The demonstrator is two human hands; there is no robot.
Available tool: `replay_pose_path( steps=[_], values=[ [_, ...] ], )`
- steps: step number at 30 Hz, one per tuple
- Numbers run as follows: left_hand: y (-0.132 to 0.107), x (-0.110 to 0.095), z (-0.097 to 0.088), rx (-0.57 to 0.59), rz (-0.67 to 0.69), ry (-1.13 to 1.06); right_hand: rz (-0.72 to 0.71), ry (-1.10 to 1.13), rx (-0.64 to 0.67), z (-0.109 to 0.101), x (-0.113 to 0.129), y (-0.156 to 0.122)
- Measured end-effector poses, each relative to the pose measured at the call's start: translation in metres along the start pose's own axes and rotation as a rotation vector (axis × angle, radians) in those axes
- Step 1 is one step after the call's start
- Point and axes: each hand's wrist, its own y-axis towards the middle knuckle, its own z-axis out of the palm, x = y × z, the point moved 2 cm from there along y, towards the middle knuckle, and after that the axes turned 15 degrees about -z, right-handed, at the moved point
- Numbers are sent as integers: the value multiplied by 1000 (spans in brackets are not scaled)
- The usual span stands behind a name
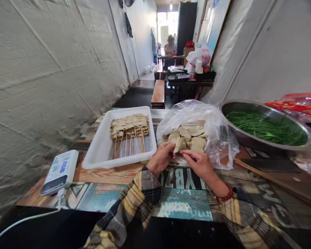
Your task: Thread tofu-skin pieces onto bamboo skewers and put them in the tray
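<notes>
Slice of beige food (179, 144) sits at the near edge of an open, clear plastic bag (171, 116), pinched between the thumb and fingers of the person's left hand (160, 158). The right hand (200, 165) is just to the right, its fingertips close beside the slice; whether they grip anything is too small to tell. More beige slices (195, 132) lie loosely piled inside the bag. To the left, a white tray (98, 140) holds layered slices on thin sticks (129, 123), the sticks pointing toward the near side. To the right, a metal bowl (264, 141) contains long green stalks (264, 127), with a red package (298, 103) beyond it. At the near left, a white device (60, 171) with a dark screen rests on the patchwork-patterned table (106, 195). Farther off stand a wooden bench (158, 91) and, at the far end, a seated person (170, 49).
</notes>
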Motion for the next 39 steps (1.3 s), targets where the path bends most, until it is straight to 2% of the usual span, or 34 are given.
replay_pose_path(
  steps=[6, 12, 22, 26, 33, 39],
  values=[
    [3, 5, -1, -14, 63, 82, 30, 3, 3, 2, 1, 1],
    [5, 7, -1, -93, 182, 229, 70, -1, 5, 1, 4, 3],
    [0, 1, 1, -152, 316, 414, 117, 23, 19, 0, 1, 6],
    [1, 1, 0, -147, 292, 376, 109, 9, 15, -1, 2, 6],
    [3, 2, 1, -59, 138, 122, 76, 6, 19, -2, 6, 7],
    [2, 3, 3, -61, 147, 146, 81, -26, 21, -2, 7, 6]
  ],
)
